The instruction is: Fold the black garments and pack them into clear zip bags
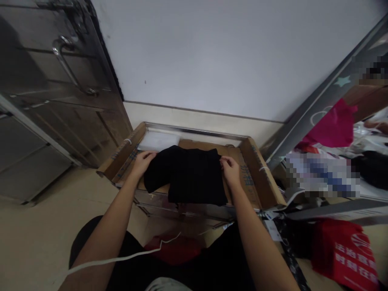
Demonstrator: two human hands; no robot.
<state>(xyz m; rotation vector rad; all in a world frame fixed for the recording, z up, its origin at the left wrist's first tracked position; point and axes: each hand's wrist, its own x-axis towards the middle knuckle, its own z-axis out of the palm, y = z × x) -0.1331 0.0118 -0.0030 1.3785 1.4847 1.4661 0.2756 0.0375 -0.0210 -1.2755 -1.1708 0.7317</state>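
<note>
A black garment (197, 176) lies spread in front of me on a cardboard-lined stand, its front edge hanging over the near side. One part sticks out to the left like a sleeve or leg, though I cannot tell which. My left hand (144, 161) pinches the upper edge of that part. At the opposite side, my right hand (230, 167) has thumb and finger closed on the garment's upper right edge. Dark folds are hard to make out.
The stand has raised cardboard sides (265, 178) and a white packet (159, 140) at its back left. A metal door (57, 81) is on the left. Red bags (342, 250) and a cluttered shelf stand right. A white cord (130, 256) crosses my lap.
</note>
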